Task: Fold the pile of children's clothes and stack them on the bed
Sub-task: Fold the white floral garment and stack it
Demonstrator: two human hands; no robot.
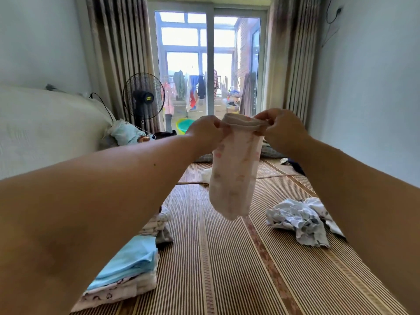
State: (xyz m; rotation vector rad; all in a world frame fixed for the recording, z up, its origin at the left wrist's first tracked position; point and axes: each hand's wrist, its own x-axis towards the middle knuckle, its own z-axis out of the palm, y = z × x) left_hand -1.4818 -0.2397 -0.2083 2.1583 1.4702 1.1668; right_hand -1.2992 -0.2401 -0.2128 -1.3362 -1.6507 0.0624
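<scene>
Fingers [217, 125] of left hand [204, 133], right hand [283, 130] pinching limp pink tubular garment [234, 173]

Single head view, wide-angle: faces forward, slightly down along bed [227, 269] toward glass door [210, 64].

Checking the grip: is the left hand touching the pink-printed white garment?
Touching; head view shows the left hand pinching the pink-printed white garment at its rim.
</scene>
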